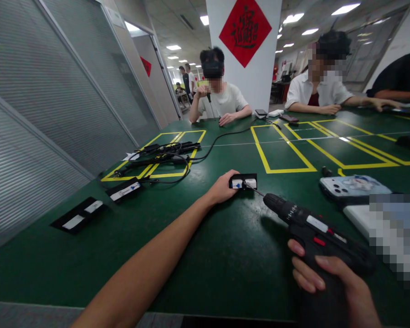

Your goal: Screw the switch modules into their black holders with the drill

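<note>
My right hand (323,273) is wrapped round the grip of a black cordless drill (314,228), which points forward and left. The drill's long thin bit reaches a small black box-like piece (253,176) with white and blue parts inside; whether the tip touches it I cannot tell. With fingers closed on its left end, my left hand (224,187) holds this piece at the table surface, its open side facing me. Two similar flat black pieces with white strips lie to the left, one nearer (78,215) and one farther (125,190).
Black cables and tools (164,155) lie across yellow tape outlines on the green table (191,273). A phone (355,186) and a white, partly blurred object (358,223) are at the right. Across the table sits a person (222,98) holding a screwdriver; other people sit farther right.
</note>
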{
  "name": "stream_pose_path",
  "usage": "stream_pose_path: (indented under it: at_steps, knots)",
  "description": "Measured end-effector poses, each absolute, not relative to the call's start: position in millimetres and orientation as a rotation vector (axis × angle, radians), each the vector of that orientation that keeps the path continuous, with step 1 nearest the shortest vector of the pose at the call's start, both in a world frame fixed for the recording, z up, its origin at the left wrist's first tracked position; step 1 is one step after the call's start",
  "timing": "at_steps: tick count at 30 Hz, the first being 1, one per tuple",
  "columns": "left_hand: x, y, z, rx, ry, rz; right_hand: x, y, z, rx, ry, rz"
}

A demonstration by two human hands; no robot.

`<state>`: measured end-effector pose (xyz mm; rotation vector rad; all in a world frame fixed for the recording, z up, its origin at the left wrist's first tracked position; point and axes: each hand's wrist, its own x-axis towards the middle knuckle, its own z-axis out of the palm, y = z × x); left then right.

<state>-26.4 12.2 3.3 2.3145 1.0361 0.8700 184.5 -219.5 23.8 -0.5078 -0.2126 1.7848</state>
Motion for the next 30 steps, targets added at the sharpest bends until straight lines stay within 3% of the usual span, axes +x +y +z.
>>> stream_pose_path:
  at_steps: [30]
  knots:
    - [-25.9,12.7,2.7,2.31,1.055,0.861,183.3,-219.4,20.3,-0.568,-0.335,1.767]
